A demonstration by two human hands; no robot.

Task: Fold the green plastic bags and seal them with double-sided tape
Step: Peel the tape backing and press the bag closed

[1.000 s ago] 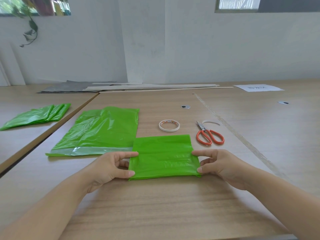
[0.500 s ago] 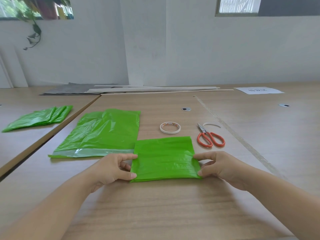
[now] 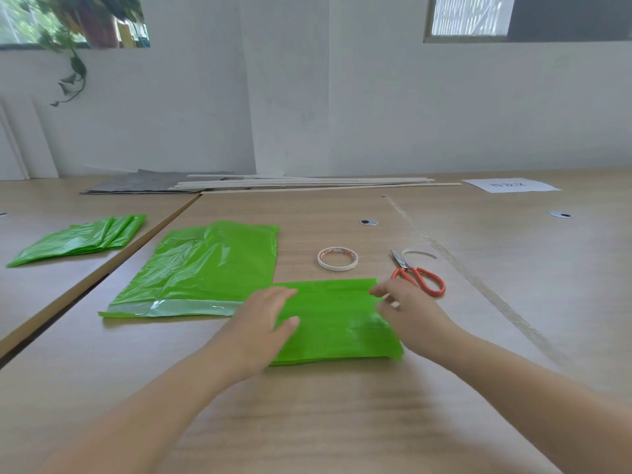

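A folded bag (image 3: 337, 323) lies on the table (image 3: 307, 422) near the tape (image 3: 337, 258); the left hand (image 3: 263, 316) presses its left edge, fingers straight. Whether the blurred right hand (image 3: 407, 309) grips it cannot be told.

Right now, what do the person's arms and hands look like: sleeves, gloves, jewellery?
The left hand and right hand are bare, with no sleeves, gloves, watch or bracelet showing up to the frame edge. No ring shows on the left; the right is too motion-blurred to tell.
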